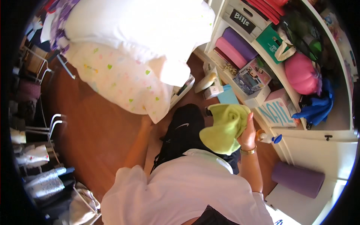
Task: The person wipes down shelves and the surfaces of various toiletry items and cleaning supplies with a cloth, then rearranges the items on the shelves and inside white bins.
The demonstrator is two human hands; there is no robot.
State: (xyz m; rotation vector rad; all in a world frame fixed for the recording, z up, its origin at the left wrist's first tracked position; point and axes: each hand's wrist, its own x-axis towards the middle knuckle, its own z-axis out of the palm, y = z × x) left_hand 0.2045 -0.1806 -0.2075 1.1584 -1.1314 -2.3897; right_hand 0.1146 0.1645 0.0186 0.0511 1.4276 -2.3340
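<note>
A soft lime-green cloth, gathered in loose folds, hangs in front of my lap. My right hand, with a gold bracelet at the wrist, is closed around the cloth's right edge. On the other side, my left hand is at the drooping corner of a pale sheet printed with green hearts. Its fingers are partly hidden and blurred, so I cannot tell whether they grip the sheet. A bright white bundle of bedding lies above the sheet.
White shelves at the right hold bins, rolled mats and a pink bag. Beneath them are boxes and a bottle with a blue top. A rolled purple mat lies lower right. Racks of hanging clothes line the left.
</note>
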